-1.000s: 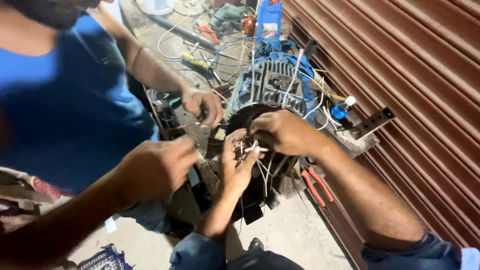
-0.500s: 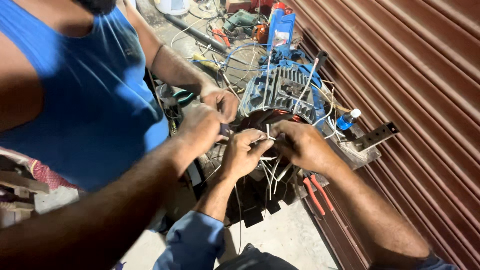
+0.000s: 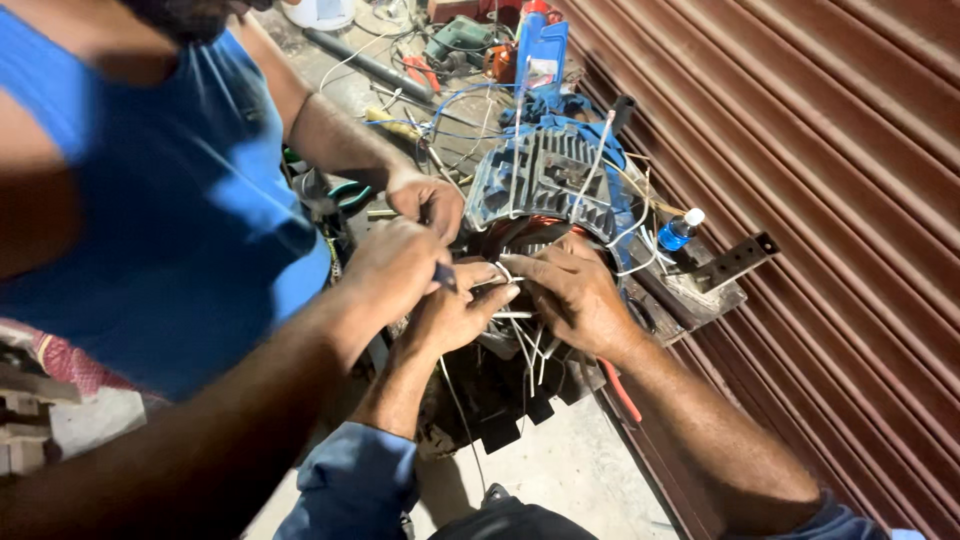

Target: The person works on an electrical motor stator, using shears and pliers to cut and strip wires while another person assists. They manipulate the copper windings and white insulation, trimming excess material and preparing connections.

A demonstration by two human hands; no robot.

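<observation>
A blue ribbed electric motor point(image 3: 545, 180) lies open, with copper windings and white wire leads point(image 3: 520, 345) spilling out. My left hand point(image 3: 450, 318) pinches a bunch of these white leads at the motor's mouth. My right hand point(image 3: 578, 295) grips the same leads from the other side, its fingertips touching my left. A co-worker in a blue shirt point(image 3: 190, 230) leans in from the left. One of the co-worker's hands point(image 3: 392, 265) holds a small dark-handled tool point(image 3: 444, 276) against the leads, and the other hand point(image 3: 428, 200) rests on the motor's rim.
A ribbed brown metal shutter point(image 3: 820, 150) fills the right side. A small blue bottle with a white cap point(image 3: 679, 231) and a metal bracket point(image 3: 735, 262) sit beside the motor. Red-handled pliers point(image 3: 620, 390) lie below it. A tall blue bottle point(image 3: 540, 50), tools and cables lie behind.
The co-worker's near hand has moved right from the lower left and now meets my hands at the leads. My hands stay on the leads.
</observation>
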